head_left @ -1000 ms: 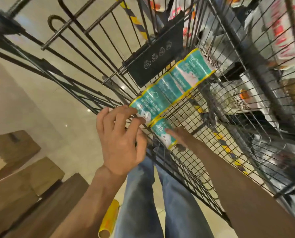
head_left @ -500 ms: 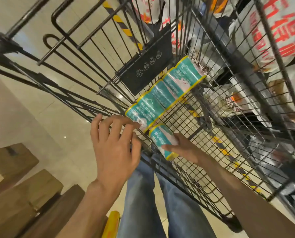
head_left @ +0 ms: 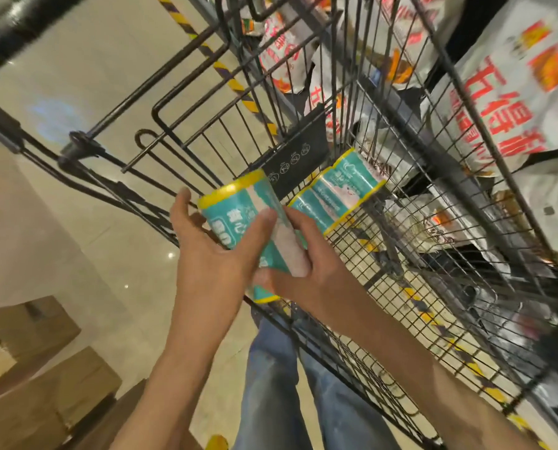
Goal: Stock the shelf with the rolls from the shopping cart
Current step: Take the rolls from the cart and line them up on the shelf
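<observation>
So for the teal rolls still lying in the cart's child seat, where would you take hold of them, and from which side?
Probably around the middle of the teal pack, coming from above on the open basket side. It lies on its side along the cart wire with the black flap behind it, so only the top and front are free. Both hands, left hand and right hand, currently hold other rolls.
</observation>
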